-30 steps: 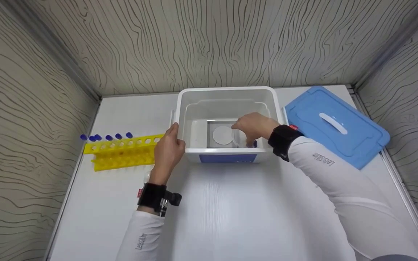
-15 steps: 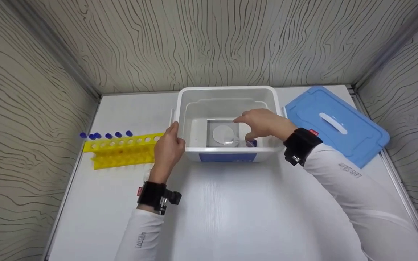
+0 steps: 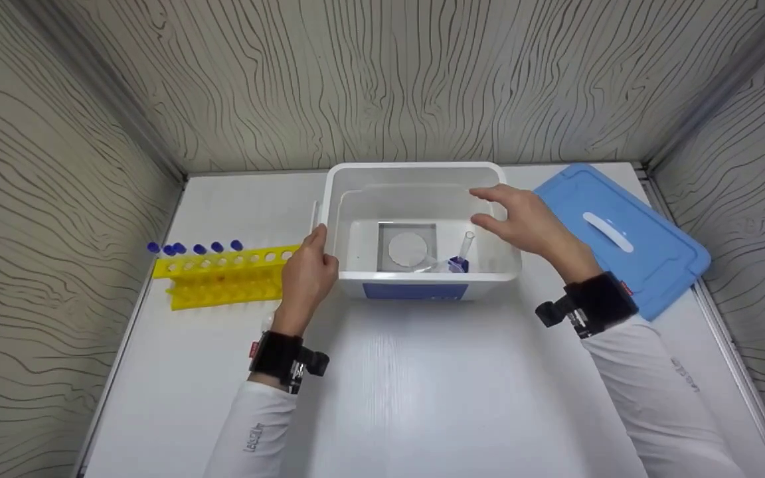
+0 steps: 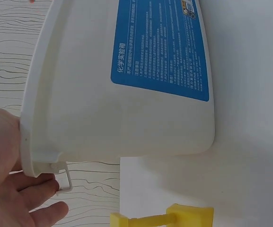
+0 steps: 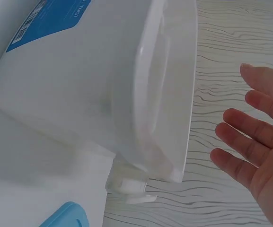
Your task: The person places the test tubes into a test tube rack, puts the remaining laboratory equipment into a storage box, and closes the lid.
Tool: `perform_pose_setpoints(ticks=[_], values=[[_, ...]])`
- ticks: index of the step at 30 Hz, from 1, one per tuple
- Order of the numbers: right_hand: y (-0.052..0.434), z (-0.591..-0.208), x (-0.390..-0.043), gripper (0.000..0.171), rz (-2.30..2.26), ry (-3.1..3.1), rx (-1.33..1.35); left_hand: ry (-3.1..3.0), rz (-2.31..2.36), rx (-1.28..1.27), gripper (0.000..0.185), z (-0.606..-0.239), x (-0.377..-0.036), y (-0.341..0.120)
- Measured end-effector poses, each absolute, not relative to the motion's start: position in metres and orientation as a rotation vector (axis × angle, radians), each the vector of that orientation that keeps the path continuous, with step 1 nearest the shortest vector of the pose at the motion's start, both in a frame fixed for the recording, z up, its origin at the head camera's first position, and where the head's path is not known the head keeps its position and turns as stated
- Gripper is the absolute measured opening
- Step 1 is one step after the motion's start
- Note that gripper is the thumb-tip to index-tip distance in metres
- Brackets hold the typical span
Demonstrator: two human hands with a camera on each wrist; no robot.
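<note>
A white plastic bin (image 3: 509, 276) with a blue label stands uncovered at the back of the table. My left hand (image 3: 309, 275) holds its front left corner, fingers behind the rim in the left wrist view. My right hand (image 3: 522, 216) is in the air over the bin's right side, thumb and fingers spread, holding nothing. Inside the bin, a clear measuring cylinder (image 3: 467, 244) with a blue-purple base (image 3: 459, 265) stands at the front right, slightly tilted. Beside it lies a clear funnel-like piece (image 3: 430, 265). A grey square gauze (image 3: 386, 255) with a white round centre (image 3: 408, 249) lies on the bottom.
A yellow test tube rack (image 3: 223, 285) stands left of the bin, with several blue caps (image 3: 199, 249) showing along its far edge. To the right lies a blue lid (image 3: 661, 259) with a white handle (image 3: 608, 232). Patterned walls (image 3: 416, 79) enclose the white table (image 3: 382, 398) behind and at both sides.
My right hand has let go of the measuring cylinder inside the bin and risen up and right above the rim. The cylinder now shows fully. My left hand stays at its corner.
</note>
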State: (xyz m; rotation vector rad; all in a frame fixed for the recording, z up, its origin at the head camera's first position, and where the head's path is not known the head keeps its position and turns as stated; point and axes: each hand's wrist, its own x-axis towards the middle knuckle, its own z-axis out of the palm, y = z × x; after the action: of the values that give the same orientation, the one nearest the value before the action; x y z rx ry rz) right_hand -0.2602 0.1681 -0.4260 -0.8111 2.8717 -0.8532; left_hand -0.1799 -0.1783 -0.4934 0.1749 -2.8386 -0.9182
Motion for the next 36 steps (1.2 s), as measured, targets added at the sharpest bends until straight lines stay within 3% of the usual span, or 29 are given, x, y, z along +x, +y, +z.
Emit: perform_pose_setpoints(ticks=[7, 18, 28, 36], values=[[0.187, -0.443, -0.249, 0.048, -1.208, 3.01, -0.535, -2.83, -0.918, 0.175, 0.056, -0.492, -0.181, -0.18], [0.189, -0.481, -0.236, 0.061, -1.473, 2.896, -0.114, -2.834, -0.906, 0.164, 0.056, -0.491, -0.18, -0.183], [0.182, -0.495, -0.232, 0.069, -1.51, 2.683, 0.051, -2.825, -0.882, 0.156, 0.055, -0.492, -0.179, -0.182], [0.18, -0.502, -0.233, 0.058, -1.562, 2.7, 0.083, -2.822, -0.876, 0.148, 0.055, -0.494, -0.18, -0.178]])
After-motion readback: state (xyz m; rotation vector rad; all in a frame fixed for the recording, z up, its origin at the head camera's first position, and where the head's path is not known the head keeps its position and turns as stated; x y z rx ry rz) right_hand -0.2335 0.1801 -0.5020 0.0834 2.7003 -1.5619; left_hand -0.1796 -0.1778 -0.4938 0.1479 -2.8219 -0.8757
